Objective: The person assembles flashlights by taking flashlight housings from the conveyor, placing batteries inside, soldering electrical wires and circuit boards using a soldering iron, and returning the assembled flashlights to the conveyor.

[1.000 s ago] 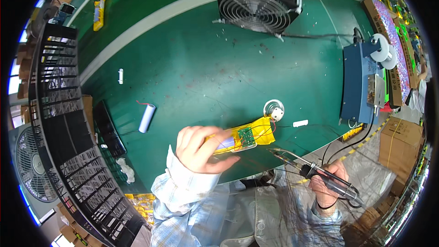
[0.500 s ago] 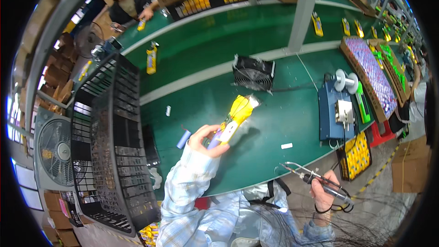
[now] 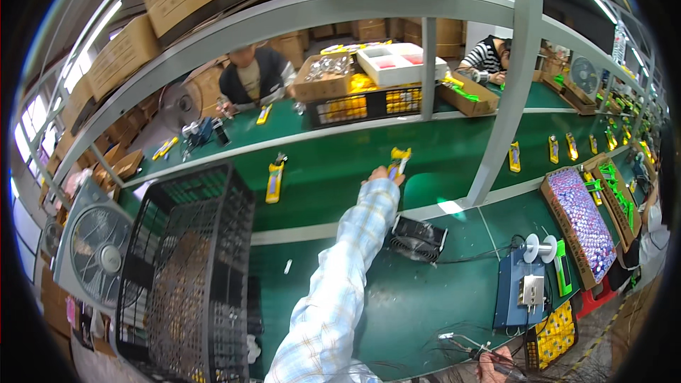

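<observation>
- Just above the middle of the frame, the yellow device [image 3: 401,155] is held out over the green strip [image 3: 319,195], its flared end farthest from the body.
- Left hand [image 3: 384,174]: fingers appear closed around the device's near end, arm stretched out. Right hand [image 3: 493,367]: well apart at the lower edge, wrapped around the soldering iron [image 3: 464,343].
- Handling, as a judgement: light enough for one hand, the shell stiff and probably smooth, so a little slippery. Gripping both long sides near the body end looks safest; the flared end may be more delicate.
- Materials around it: soft plaid cloth on the sleeve [image 3: 333,284]; matte green worktop [image 3: 397,312]; boxy black fan [image 3: 418,240] with a wire guard, at centre.
- Right of frame: blue box-shaped metal unit [image 3: 512,291], white flanged spool [image 3: 540,249] above it.
- Left of frame: rigid black plastic crate [image 3: 230,202] with slatted, open walls.
</observation>
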Action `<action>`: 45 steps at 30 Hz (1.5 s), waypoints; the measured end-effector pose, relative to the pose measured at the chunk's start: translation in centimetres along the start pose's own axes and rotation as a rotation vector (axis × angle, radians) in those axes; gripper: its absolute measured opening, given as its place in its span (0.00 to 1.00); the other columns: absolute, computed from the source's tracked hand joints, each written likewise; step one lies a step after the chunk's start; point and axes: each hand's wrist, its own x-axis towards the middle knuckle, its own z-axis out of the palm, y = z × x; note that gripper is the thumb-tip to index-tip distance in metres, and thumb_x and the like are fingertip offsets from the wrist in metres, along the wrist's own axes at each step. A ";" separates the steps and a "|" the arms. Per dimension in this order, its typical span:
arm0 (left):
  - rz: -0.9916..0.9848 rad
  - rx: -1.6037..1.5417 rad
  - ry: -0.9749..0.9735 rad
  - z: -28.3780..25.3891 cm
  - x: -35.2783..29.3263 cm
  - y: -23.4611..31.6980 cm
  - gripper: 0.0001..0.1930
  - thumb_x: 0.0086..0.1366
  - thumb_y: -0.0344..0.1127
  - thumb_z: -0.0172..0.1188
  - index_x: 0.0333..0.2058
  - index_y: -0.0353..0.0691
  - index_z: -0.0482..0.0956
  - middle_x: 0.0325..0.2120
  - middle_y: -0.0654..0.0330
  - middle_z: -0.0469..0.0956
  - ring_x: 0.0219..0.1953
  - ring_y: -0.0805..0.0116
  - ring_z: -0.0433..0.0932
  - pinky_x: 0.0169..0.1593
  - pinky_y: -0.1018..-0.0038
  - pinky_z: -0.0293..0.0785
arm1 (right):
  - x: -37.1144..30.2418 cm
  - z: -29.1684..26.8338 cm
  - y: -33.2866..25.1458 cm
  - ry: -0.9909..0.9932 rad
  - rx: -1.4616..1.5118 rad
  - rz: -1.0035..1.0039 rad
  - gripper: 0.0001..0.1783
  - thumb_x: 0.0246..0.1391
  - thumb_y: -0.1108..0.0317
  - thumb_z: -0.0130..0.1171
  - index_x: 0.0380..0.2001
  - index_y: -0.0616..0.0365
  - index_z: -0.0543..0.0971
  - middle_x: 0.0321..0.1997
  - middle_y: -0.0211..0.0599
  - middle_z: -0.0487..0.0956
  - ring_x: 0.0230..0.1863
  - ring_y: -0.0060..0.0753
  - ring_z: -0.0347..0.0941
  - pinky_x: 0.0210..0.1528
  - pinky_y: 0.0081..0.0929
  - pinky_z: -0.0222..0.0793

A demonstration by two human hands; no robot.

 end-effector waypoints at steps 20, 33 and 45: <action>-0.208 0.408 0.593 -11.6 4.3 -18.5 0.20 0.53 0.49 0.58 0.35 0.37 0.72 0.35 0.51 0.73 0.42 0.53 0.72 0.44 0.60 0.70 | 2.2 1.1 1.5 -0.126 -0.303 -0.107 0.14 0.48 0.67 0.60 0.18 0.61 0.67 0.17 0.32 0.65 0.20 0.25 0.61 0.22 0.26 0.57; -0.550 -0.101 0.275 -12.2 3.5 -25.7 0.18 0.49 0.41 0.65 0.36 0.35 0.76 0.30 0.52 0.78 0.34 0.61 0.77 0.40 0.69 0.71 | 2.0 1.3 5.2 -0.213 -0.498 -0.166 0.14 0.47 0.65 0.60 0.18 0.63 0.69 0.17 0.37 0.69 0.20 0.32 0.65 0.22 0.29 0.59; 0.091 -0.411 0.421 -14.6 -19.0 -12.1 0.19 0.45 0.33 0.63 0.37 0.33 0.74 0.26 0.59 0.75 0.28 0.72 0.74 0.35 0.76 0.70 | -1.1 0.6 4.4 -0.111 0.109 0.047 0.14 0.47 0.71 0.59 0.23 0.53 0.61 0.13 0.24 0.63 0.08 0.14 0.56 0.10 0.13 0.52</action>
